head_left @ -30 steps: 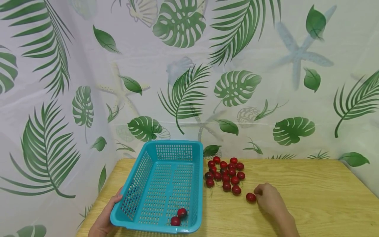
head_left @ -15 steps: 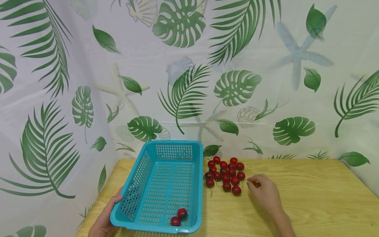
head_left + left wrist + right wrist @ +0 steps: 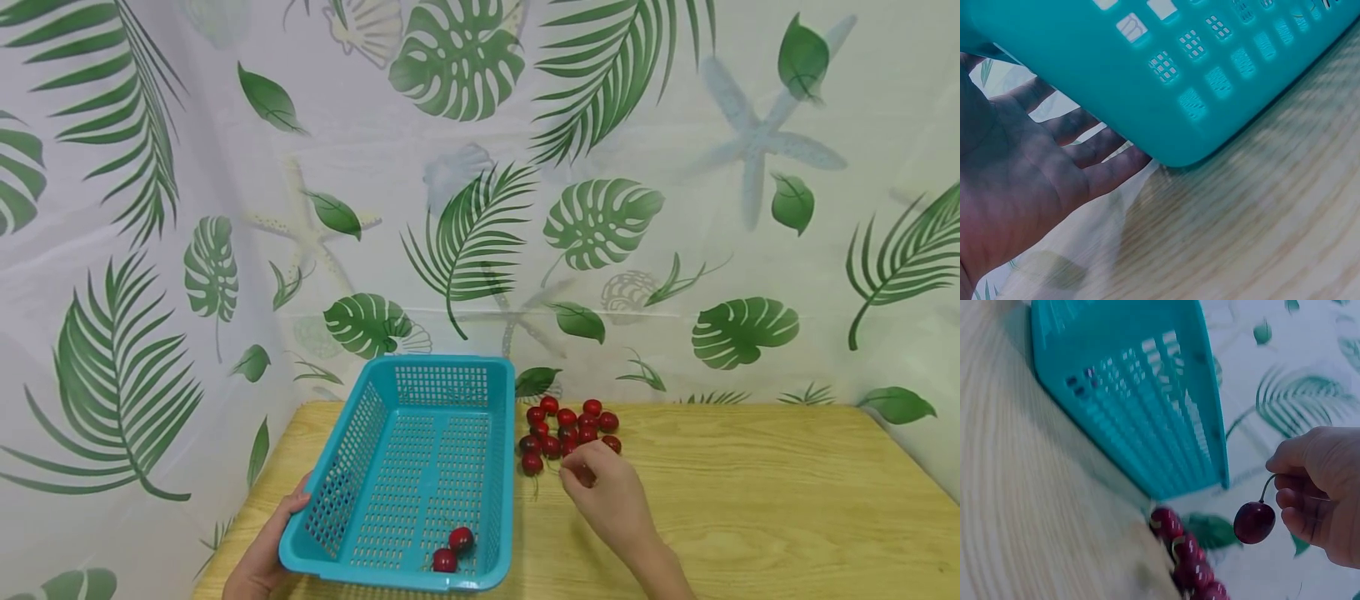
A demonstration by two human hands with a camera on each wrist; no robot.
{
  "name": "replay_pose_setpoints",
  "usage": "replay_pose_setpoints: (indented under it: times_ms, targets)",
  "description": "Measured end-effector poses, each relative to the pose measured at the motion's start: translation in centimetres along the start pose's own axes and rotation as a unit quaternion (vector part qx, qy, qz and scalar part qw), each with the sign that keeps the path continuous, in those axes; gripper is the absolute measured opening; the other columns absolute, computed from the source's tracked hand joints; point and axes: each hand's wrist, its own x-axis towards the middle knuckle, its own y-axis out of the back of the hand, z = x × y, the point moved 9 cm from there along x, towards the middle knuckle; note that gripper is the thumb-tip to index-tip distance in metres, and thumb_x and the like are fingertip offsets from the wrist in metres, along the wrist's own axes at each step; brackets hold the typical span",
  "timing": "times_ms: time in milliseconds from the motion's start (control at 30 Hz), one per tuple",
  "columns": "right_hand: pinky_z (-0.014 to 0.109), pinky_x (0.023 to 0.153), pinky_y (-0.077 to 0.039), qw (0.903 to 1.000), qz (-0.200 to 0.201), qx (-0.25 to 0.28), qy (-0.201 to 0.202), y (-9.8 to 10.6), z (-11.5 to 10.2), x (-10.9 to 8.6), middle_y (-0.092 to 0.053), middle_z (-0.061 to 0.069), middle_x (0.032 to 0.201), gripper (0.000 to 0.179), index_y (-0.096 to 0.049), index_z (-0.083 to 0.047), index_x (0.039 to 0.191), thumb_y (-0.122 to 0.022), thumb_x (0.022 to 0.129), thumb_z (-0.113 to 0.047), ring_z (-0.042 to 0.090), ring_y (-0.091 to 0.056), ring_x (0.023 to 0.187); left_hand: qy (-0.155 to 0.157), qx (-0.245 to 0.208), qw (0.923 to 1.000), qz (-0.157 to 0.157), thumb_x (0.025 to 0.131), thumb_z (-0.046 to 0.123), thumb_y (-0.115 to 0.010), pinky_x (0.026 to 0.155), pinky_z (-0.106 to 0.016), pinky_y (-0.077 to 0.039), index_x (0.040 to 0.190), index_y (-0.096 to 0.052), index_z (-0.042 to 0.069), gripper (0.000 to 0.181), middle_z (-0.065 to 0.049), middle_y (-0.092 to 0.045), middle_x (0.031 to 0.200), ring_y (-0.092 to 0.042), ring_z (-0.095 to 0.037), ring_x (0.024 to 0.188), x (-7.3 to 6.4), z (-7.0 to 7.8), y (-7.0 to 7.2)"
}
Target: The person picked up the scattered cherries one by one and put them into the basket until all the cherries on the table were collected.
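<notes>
A turquoise plastic basket (image 3: 508, 467) stands on the table, its side walls pierced with openings. Two red cherries (image 3: 461, 540) lie in its near right corner. My left hand (image 3: 266, 537) holds the basket at its near left side, thumb at the rim; the left wrist view shows fingers (image 3: 1107, 175) reaching along the outer wall. With thumb and forefinger, my right hand (image 3: 1329, 487) pinches a dark red cherry (image 3: 1254, 522) by its stem, so the fruit hangs free. In the head view that hand hides part of the cherry pile (image 3: 567, 417) to the basket's right.
The pale wooden table (image 3: 787, 500) reaches out to the right of the cherries. Behind and to the left hangs a white sheet (image 3: 480, 250) printed with green leaves, shells and starfish.
The lone cherry in front of the pile was picked up from the table. My right hand has moved left toward the basket with it. The left hand and basket have stayed put.
</notes>
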Motion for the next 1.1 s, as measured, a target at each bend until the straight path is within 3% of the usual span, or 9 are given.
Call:
replay_pose_setpoints:
  times_ms: [67,100,133,333,533,733,900,1100]
  targets:
    - [0.020,0.060,-0.048,0.9995,0.014,0.015,0.026,-0.2,-1.9,-0.1,-0.061,-0.007,0.080,0.022,-0.071,-0.012,0.079,-0.078,0.075,0.009,0.002,-0.052,0.068,0.017,0.001,0.9996,0.024,0.101,0.037,-0.026,0.101,-0.042,-0.041,0.161,0.000,0.020,0.068,-0.021,-0.006,0.164,-0.023,-0.040,0.143,-0.3,0.5,-0.6]
    - [0.020,0.059,-0.048,0.9988,0.019,0.022,0.039,-0.3,-2.8,-0.2,-0.061,-0.008,0.081,0.024,-0.071,-0.012,0.080,-0.078,0.074,0.010,0.002,-0.051,0.068,0.061,0.000,0.9953,0.075,0.101,0.041,-0.026,0.100,-0.045,-0.041,0.160,0.005,0.015,0.071,-0.026,0.001,0.163,-0.019,-0.046,0.143,-1.8,1.2,-1.5]
    - [0.020,0.059,-0.048,0.9984,0.019,0.031,0.044,-0.4,-3.7,-0.4,-0.062,-0.008,0.082,0.024,-0.071,-0.012,0.081,-0.078,0.074,0.010,0.001,-0.051,0.068,0.068,0.002,0.9940,0.085,0.101,0.041,-0.025,0.099,-0.042,-0.042,0.160,0.005,0.014,0.072,-0.027,0.002,0.163,-0.017,-0.046,0.143,-2.1,1.8,-2.1]
    - [0.020,0.057,-0.048,0.9907,0.007,0.104,0.088,-1.4,-7.7,-0.9,-0.063,-0.007,0.084,0.024,-0.072,-0.009,0.084,-0.076,0.075,0.012,0.001,-0.051,0.068,0.066,0.004,0.9941,0.086,0.101,0.041,-0.026,0.101,-0.042,-0.039,0.160,0.005,0.013,0.072,-0.026,0.002,0.163,-0.015,-0.046,0.144,-2.1,1.9,-2.2]
    - [0.019,0.054,-0.047,0.9826,-0.010,0.147,0.113,-2.9,-9.6,-0.7,-0.063,-0.005,0.080,0.023,-0.070,-0.009,0.082,-0.074,0.075,0.013,0.000,-0.049,0.064,0.074,0.020,0.9915,0.105,0.101,0.044,-0.025,0.104,-0.046,-0.035,0.160,0.003,0.013,0.072,-0.026,0.000,0.163,-0.016,-0.044,0.142,-2.4,1.7,-1.6]
    - [0.018,0.055,-0.045,0.9847,-0.026,0.131,0.112,-4.7,-10.3,0.5,-0.062,-0.005,0.075,0.022,-0.066,-0.011,0.081,-0.073,0.077,0.010,0.000,-0.048,0.062,0.071,0.019,0.9929,0.094,0.102,0.043,-0.024,0.099,-0.044,-0.040,0.160,0.003,0.015,0.070,-0.026,-0.001,0.163,-0.020,-0.043,0.140,-2.3,1.8,-1.8]
    - [0.017,0.056,-0.044,0.9842,-0.052,0.125,0.114,-6.7,-10.7,1.0,-0.063,-0.003,0.077,0.020,-0.069,-0.007,0.094,-0.070,0.080,0.007,0.001,-0.047,0.062,0.068,0.009,0.9948,0.076,0.102,0.043,-0.023,0.099,-0.045,-0.041,0.160,0.005,0.015,0.070,-0.026,0.001,0.163,-0.019,-0.044,0.140,-2.1,2.0,-2.0]
    - [0.017,0.062,-0.047,0.9801,-0.150,0.044,0.122,-9.6,-10.5,0.2,-0.067,-0.001,0.082,0.011,-0.075,-0.008,0.094,-0.070,0.086,-0.002,0.002,-0.055,0.070,0.099,-0.023,0.9935,0.052,0.103,0.051,-0.027,0.104,-0.047,-0.035,0.159,0.012,0.019,0.075,-0.024,0.006,0.163,-0.015,-0.042,0.141,-2.5,1.5,-2.3]
